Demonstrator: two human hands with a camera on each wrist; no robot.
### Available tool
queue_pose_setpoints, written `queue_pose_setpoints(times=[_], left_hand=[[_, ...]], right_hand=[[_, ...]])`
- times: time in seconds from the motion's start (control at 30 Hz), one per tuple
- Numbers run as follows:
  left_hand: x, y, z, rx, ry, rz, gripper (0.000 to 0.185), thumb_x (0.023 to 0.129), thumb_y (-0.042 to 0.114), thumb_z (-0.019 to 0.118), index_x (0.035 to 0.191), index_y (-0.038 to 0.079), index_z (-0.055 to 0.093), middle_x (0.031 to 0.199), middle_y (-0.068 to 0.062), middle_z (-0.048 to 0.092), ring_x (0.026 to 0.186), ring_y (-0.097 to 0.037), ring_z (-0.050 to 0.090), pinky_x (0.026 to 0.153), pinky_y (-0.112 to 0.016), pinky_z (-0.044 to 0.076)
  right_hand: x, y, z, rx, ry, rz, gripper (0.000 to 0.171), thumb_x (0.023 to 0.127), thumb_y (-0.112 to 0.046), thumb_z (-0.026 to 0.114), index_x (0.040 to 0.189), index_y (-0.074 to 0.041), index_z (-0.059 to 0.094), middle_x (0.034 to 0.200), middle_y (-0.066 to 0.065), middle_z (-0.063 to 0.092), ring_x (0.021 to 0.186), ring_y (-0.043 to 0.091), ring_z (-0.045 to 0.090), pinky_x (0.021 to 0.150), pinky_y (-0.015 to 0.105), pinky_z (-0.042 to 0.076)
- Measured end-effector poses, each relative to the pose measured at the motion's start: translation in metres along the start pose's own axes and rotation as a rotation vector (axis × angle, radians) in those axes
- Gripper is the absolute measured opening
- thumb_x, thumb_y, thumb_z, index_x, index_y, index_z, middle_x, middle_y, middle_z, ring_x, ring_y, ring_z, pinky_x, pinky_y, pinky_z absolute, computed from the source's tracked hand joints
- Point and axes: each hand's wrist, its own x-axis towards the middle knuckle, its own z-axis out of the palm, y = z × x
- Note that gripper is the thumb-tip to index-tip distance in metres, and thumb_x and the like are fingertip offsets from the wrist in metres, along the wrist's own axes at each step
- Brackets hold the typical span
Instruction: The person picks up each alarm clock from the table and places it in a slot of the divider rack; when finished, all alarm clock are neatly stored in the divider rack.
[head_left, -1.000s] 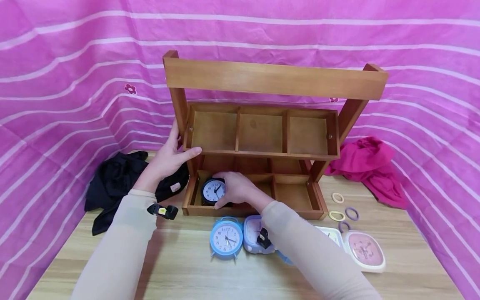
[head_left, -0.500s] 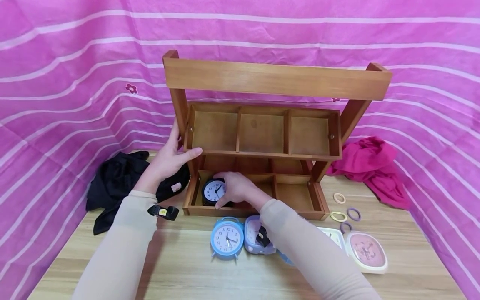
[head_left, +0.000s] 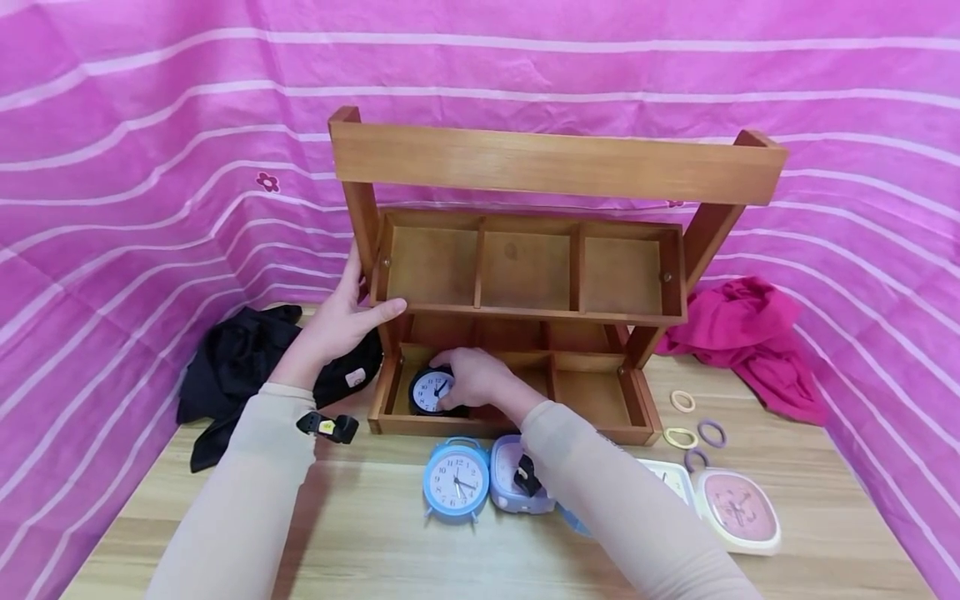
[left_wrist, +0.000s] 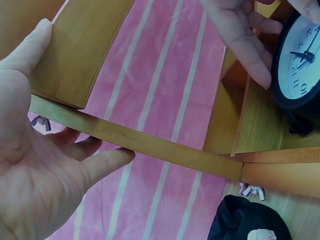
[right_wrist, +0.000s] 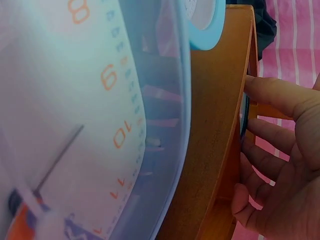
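1. Five clocks: right hand [head_left: 476, 379] grips the black alarm clock [head_left: 431, 392] in the lower tray's left compartment; four lie on the table [head_left: 360, 542].
2. Left hand [head_left: 335, 321] grips the wooden rack [head_left: 555, 167] by its left edge; three upper compartments.

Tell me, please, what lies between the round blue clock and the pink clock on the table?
In the head view, between the blue clock and the pink clock lie a lilac clock, the right forearm crossing over it, and a white clock.

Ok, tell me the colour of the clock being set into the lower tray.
Black case with a white face; the clock shows best in the head view, held by the right hand.
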Motion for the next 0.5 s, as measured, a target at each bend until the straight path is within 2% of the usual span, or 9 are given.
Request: queue_pose_setpoints(times=[0.3,0.5], left_hand=[[0.000,0.001,0.000,0.008,0.002,0.016,0.109,0.098,0.017,0.074,0.163,0.051,-0.007,0.174,-0.003,0.009,0.154,-0.042,0.026,0.117,-0.065,0.033],[-0.001,0.000,0.000,-0.002,-0.003,0.018,0.109,0.098,0.017,0.074,0.163,0.051,-0.007,0.174,-0.002,0.009,0.154,-0.041,0.026,0.117,-0.065,0.034]], right_hand=[[-0.002,0.000,-0.002,-0.022,-0.014,-0.019,0.066,0.083,-0.034,0.088,0.143,-0.023,0.064,0.133,0.002,0.068,0.116,0.021,0.061,0.102,0.040,0.054],[-0.013,0.002,-0.006,0.026,0.054,-0.045,0.068,0.086,-0.042,0.085,0.147,-0.020,0.061,0.143,0.004,0.063,0.125,0.024,0.059,0.108,0.045,0.052]])
